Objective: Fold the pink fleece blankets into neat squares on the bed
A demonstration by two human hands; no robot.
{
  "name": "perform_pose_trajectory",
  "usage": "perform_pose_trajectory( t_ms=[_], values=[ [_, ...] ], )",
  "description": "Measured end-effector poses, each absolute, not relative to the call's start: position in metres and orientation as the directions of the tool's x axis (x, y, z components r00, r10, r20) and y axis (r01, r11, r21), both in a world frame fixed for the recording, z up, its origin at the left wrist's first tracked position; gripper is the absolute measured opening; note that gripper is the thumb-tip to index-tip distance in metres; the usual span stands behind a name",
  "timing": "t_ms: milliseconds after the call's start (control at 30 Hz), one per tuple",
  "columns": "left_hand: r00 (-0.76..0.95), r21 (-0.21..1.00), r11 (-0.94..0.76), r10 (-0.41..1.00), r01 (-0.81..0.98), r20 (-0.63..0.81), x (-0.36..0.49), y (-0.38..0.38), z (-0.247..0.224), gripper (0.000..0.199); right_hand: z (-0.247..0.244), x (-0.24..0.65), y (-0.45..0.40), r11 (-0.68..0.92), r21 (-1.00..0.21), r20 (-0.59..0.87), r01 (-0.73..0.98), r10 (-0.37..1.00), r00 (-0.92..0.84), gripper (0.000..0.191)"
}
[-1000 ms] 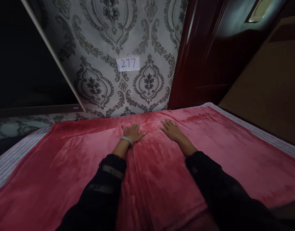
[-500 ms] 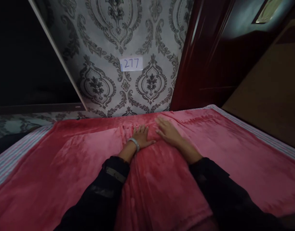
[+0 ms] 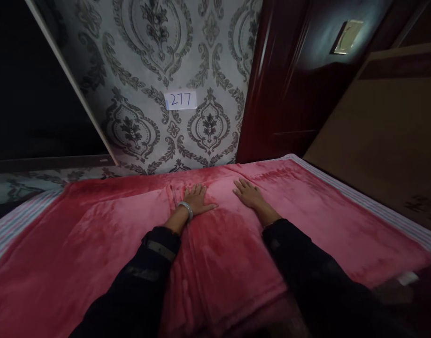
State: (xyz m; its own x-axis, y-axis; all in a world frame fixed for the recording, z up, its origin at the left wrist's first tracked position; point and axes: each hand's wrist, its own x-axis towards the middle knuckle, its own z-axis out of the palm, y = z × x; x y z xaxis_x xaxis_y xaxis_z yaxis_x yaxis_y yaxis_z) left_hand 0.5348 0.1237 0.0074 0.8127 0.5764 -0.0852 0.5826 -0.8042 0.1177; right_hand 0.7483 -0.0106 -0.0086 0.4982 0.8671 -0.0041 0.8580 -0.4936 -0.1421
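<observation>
A plush pink-red blanket (image 3: 233, 249) lies spread out, with a folded, layered strip running down its middle toward me. My left hand (image 3: 197, 199) rests flat on the far end of that strip, fingers spread and thumb pointing right; a pale bracelet (image 3: 186, 210) circles its wrist. To its right, my right hand (image 3: 250, 193) lies palm down on the blanket, fingers stretched out. Neither hand grips the cloth. Several fold edges show as ridges below my left hand.
Striped cloth (image 3: 345, 188) shows beyond the blanket's side edges. A dark screen (image 3: 42, 89) stands at the left, and a large cardboard box (image 3: 380, 136) at the right. Behind are patterned wallpaper (image 3: 208, 70) with a "277" label (image 3: 180, 100) and a dark red door (image 3: 282, 94).
My right hand has slid outward to the right over the blanket, leaving a smoothed lighter patch. My left hand stays on the folds. The view has turned slightly right.
</observation>
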Motion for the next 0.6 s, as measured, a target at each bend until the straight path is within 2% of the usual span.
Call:
perform_pose_trajectory(
  t_ms=[133, 267, 333, 467, 600],
  values=[
    [0.821, 0.079, -0.817, 0.565, 0.57, -0.084, 0.536, 0.127, 0.01, 0.098, 0.008, 0.755, -0.042, -0.542, -0.16, -0.074, 0.825, 0.84, 0.537, 0.06],
    [0.804, 0.076, -0.802, 0.583, 0.593, -0.12, 0.534, 0.115, 0.029, 0.094, 0.028, 0.733, -0.07, -0.532, -0.151, -0.036, 0.833, 0.845, 0.533, 0.061],
    [0.818, 0.086, -0.814, 0.567, 0.574, -0.095, 0.528, 0.095, 0.038, 0.09, 0.031, 0.706, -0.079, -0.435, -0.136, 0.037, 0.89, 0.896, 0.444, 0.061],
    [0.907, 0.067, -0.904, 0.422, 0.422, -0.008, 0.501, 0.038, 0.034, 0.084, 0.015, 0.646, -0.089, -0.132, -0.112, 0.132, 0.985, 0.98, 0.147, 0.06],
    [0.907, -0.016, -0.907, 0.421, 0.42, -0.029, 0.475, 0.001, 0.009, 0.079, -0.007, 0.625, -0.096, -0.065, -0.104, 0.124, 0.992, 0.989, 0.078, 0.059]
  ],
)
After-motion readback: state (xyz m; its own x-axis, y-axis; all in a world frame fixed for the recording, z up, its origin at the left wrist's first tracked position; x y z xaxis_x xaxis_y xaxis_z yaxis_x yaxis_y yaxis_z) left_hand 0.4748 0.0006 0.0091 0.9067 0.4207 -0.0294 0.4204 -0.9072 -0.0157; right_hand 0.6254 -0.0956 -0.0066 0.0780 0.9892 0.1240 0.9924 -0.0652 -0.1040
